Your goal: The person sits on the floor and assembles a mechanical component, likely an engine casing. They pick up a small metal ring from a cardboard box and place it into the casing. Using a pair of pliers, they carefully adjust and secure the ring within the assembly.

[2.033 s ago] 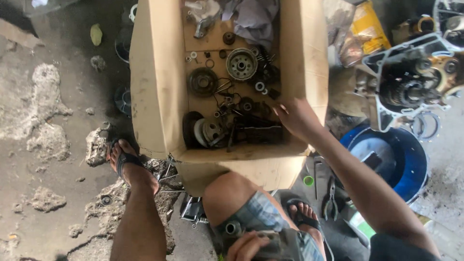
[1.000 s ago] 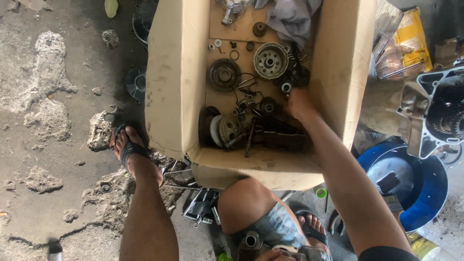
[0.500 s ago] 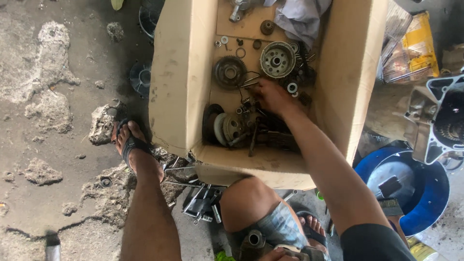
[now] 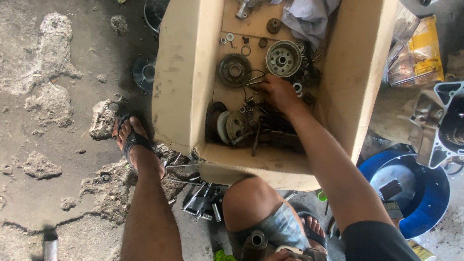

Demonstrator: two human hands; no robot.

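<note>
— Grip of the right hand: is it closed on something?

— I cannot tell. This hand is deep inside the cardboard box, palm down over the pile of dark metal parts, and its fingers point to the left, touching a thin wire piece near the toothed gear. The fingertips are bent down, but what they pinch is hidden.

— And where do these parts lie?

— On the bottom of the box. The toothed gear is just left of the hand. Above the hand is the round grey hub. Below the hand is a pale round part among rods and springs. A grey cloth lies in the upper corner.

— What about the left hand?

— Only a small part shows at the bottom edge, near the knee, beside a short metal tube. Its grip I cannot tell either.

— Anything around the box?

— A foot in a black sandal stands on the cracked concrete floor on the left. On the right is a blue basin.
</note>
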